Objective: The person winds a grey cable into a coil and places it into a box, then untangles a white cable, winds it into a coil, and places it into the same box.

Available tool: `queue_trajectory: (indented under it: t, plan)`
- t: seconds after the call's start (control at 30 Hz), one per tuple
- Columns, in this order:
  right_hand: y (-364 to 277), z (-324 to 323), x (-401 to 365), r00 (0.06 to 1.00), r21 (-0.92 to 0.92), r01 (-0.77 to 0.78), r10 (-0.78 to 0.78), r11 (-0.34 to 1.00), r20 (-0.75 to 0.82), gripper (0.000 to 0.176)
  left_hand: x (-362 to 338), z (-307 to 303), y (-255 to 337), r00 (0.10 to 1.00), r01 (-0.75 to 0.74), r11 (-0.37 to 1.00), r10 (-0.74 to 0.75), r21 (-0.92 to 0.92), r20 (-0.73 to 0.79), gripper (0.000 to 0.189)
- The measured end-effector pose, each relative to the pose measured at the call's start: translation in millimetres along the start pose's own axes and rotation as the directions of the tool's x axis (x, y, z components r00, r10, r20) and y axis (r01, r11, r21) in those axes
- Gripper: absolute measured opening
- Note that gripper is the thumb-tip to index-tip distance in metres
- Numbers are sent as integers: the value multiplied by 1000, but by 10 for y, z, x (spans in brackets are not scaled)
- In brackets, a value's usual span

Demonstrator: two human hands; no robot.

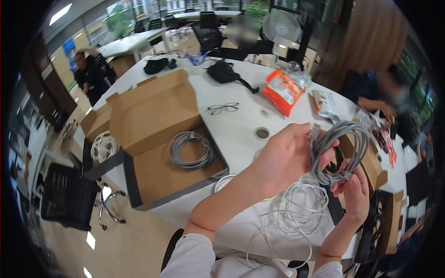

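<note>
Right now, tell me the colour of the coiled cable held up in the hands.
The cable is grey; it shows best in the head view.

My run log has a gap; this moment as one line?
left hand, right hand: grey coil | open box: second coil | table: white cable

The open box [171, 162] is seen with brown cardboard inside and dark grey outer sides; a grey cable coil [190, 150] is contained in it. To its right, white cable [303, 204] is shown; above and right of it, an orange-red packet [283, 91] is marked with white.
</note>
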State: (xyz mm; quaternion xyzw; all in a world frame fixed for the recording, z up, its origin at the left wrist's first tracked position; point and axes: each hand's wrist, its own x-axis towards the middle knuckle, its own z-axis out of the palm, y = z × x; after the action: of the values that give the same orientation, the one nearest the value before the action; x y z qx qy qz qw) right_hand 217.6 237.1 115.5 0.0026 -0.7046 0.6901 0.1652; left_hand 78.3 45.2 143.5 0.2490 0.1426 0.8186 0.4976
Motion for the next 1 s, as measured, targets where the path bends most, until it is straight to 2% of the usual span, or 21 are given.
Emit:
queue_trajectory:
  t: [0.03, 0.13, 0.23, 0.3, 0.37, 0.4, 0.5, 0.57, 0.7, 0.77, 0.87, 0.97, 1.0]
  plan:
    - [-5, 74, 17, 1000, 10, -12, 12, 1000, 14, 42, -90, 34, 59, 1000, 2, 1000, -3, -30, -14, 53]
    - [-21, 372, 120, 992, 38, -88, 85, 995, 90, 40, -387, -33, 206, 995, -77, 981, 86, 180, -45, 46]
    - [-101, 730, 299, 945, -81, -152, 169, 985, 281, 38, -896, -24, 414, 960, -87, 862, 207, 500, -189, 36]
    - [-165, 1037, 427, 861, -179, -222, 279, 958, 426, 37, -1300, -82, 618, 956, -8, 780, 191, 625, -225, 30]
    - [-104, 1348, 530, 742, -201, -333, 387, 921, 547, 37, -1743, -123, 754, 937, 92, 693, 183, 715, -298, 27]
    - [-36, 1486, 590, 655, -220, -386, 434, 896, 618, 39, -1938, -122, 814, 927, 125, 707, 167, 696, -336, 26]
    - [173, 1931, 665, 515, -276, -441, 492, 854, 702, 42, -2424, -119, 950, 873, 210, 714, 170, 667, -457, 25]
    - [271, 2226, 689, 507, -314, -361, 467, 878, 725, 42, -2673, -188, 1008, 818, 252, 678, 231, 690, -526, 25]
    - [669, 2809, 856, 518, -372, -117, 376, 921, 769, 42, -3100, -458, 1193, 680, 421, 466, 406, 778, -610, 25]
    - [858, 3123, 909, 504, -456, -61, 422, 888, 753, 41, -3230, -633, 1320, 590, 510, 392, 488, 765, -643, 25]
    - [1352, 3556, 1041, 488, -541, -91, 510, 836, 708, 42, -3378, -1081, 1472, 501, 600, 257, 618, 758, -606, 29]
    - [1627, 3801, 1145, 476, -636, -98, 597, 766, 646, 44, -3405, -1363, 1567, 463, 793, -33, 683, 609, -566, 38]
    - [1704, 3847, 1170, 458, -673, -91, 631, 734, 626, 46, -3418, -1498, 1585, 497, 822, -179, 690, 541, -527, 38]
